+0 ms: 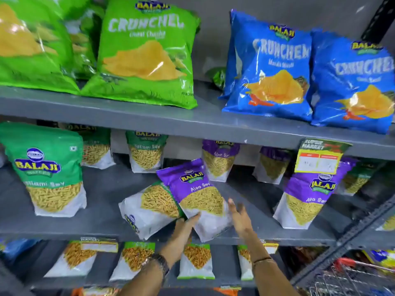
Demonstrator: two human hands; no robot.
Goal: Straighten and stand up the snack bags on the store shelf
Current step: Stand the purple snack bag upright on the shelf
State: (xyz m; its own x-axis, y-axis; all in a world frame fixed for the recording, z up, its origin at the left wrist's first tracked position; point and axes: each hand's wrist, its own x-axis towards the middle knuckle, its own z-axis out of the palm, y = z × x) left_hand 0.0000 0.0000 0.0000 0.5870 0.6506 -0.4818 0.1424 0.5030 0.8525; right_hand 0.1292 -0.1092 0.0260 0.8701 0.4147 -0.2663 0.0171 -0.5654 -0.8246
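Note:
On the middle shelf (102, 223), a purple Aloo Sev bag (198, 195) leans tilted to the left at the front edge. A green Ratlami Sev bag (149, 210) lies toppled on its side under and left of it. My left hand (186, 226) grips the purple bag's lower white corner, thumb on its front. My right hand (239, 216) hovers just right of the same bag, fingers spread, blurred. Upright bags stand around: a green one (49, 171) at left and a purple one (307, 199) at right.
Further sev bags stand at the back of the middle shelf. The top shelf (205, 118) holds large green and blue Crunchem bags. A yellow price tag (318, 159) hangs from its edge. Smaller bags fill the lower shelf; a wire basket (352, 276) sits bottom right.

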